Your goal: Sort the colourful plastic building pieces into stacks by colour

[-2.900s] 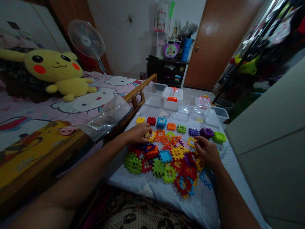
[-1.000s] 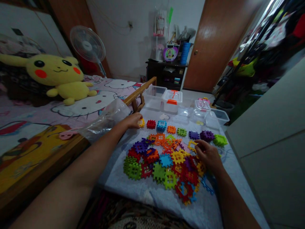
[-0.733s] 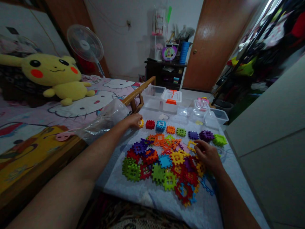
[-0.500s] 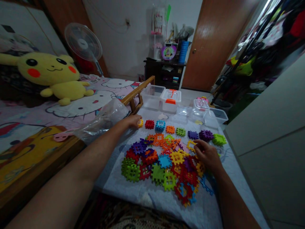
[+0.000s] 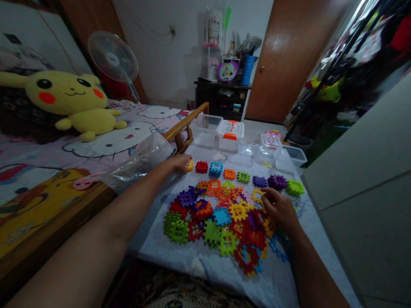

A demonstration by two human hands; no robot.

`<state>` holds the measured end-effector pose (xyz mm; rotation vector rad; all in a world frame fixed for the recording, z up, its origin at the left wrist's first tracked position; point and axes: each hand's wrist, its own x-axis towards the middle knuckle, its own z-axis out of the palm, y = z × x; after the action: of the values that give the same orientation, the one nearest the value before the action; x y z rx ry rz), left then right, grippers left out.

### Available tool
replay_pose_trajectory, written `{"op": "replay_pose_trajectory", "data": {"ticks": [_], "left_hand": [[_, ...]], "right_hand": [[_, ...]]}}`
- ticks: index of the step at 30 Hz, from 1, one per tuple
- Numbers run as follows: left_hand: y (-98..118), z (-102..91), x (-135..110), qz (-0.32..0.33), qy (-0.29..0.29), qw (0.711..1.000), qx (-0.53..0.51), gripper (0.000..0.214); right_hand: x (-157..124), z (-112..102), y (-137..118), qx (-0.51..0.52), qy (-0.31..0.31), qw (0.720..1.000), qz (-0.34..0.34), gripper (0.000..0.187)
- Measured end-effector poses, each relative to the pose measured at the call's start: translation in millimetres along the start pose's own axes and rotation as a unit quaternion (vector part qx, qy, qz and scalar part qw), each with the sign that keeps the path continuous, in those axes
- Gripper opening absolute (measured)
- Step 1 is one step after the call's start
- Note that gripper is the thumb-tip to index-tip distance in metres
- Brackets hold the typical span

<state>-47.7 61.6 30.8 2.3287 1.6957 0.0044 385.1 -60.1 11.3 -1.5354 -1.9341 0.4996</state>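
From my end, the left hand (image 5: 179, 163) sits at the left end of a row of tiles (image 5: 215, 169) above the heap of plastic interlocking tiles (image 5: 218, 226), resting on a small yellow tile (image 5: 189, 166); pinched or just touching, can't tell. The right hand (image 5: 278, 210) curls at the heap's upper right, just beside a yellow frame tile (image 5: 257, 196); grip unclear. Step looks like laying tiles out from heap to row; next move calls for a clean pick or release.
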Motion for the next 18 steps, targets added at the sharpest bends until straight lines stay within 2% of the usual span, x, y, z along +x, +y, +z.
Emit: {"op": "replay_pose_trajectory", "data": {"ticks": [4,5,7,9,11,15,18], "left_hand": [[22,-8.3,-19,-0.007,0.029,0.996,0.08,0.081],[31,-10.9,-25,0.002,0.037,0.996,0.081,0.08],[51,-15.6,-41,0.038,0.06,0.995,0.064,0.063],[69,-18.2,-59,0.097,0.028,0.995,0.018,0.053],[82,-18.3,-76,0.114,-0.006,0.993,-0.015,0.048],[85,-11.9,-113,0.09,0.022,0.994,-0.056,0.037],[79,-2.4,-145,0.059,0.015,0.993,-0.098,0.05]], "right_hand": [[0,0,1,0.002,0.004,1.0,-0.002,0.036],[0,0,1,0.002,0.005,1.0,-0.004,0.036],[0,1,0,0.003,0.005,1.0,-0.01,0.035],[0,1,-1,0.003,0.004,1.0,-0.013,0.035],[0,1,-1,0.001,0.005,1.0,-0.014,0.035],[-1,1,0,-0.001,0.01,1.0,-0.013,0.035],[0,1,0,0.003,0.005,1.0,-0.012,0.036]]}}
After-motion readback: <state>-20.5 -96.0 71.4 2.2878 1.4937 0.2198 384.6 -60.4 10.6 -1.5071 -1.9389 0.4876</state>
